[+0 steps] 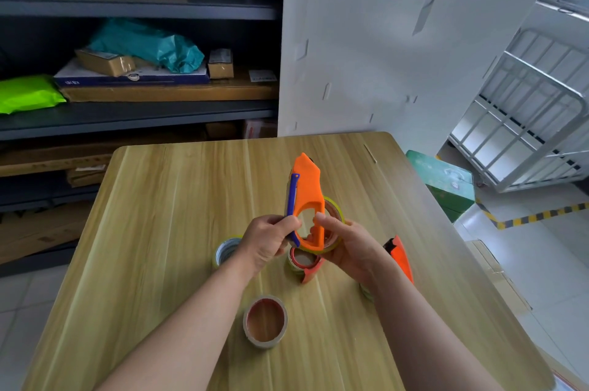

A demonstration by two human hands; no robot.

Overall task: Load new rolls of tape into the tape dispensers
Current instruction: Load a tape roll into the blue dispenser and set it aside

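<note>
1. Status: loading is judged under way and unfinished.
2. Nearest the person, a loose roll of tape (265, 323) lies flat on the table (159, 231). It is a glossy ring wound on a brown cardboard core, not yet fitted.
3. Further in, a second roll (224, 250) with pale, bluish winding is half hidden by the left hand (269, 242). A third roll (301, 258) lies between the wrists with an orange piece against it. Whether that one is loaded cannot be told.
4. A spare dispenser (401, 258) of orange plastic shows beside the right forearm.
5. The left hand's fingers curl round the blue edge strip of the raised dispenser (310, 190), a smooth, flat orange body with an oval opening and a pointed nose, held upright above the table.
6. The right hand (349, 245) cups a yellowish clear roll (334, 215) against the dispenser's far face, with the thumb at the opening. Seating is not confirmed.
7. The table is pale wood-grain laminate with rounded corners. Behind it, dark shelves (137, 116) hold cardboard boxes.
</note>
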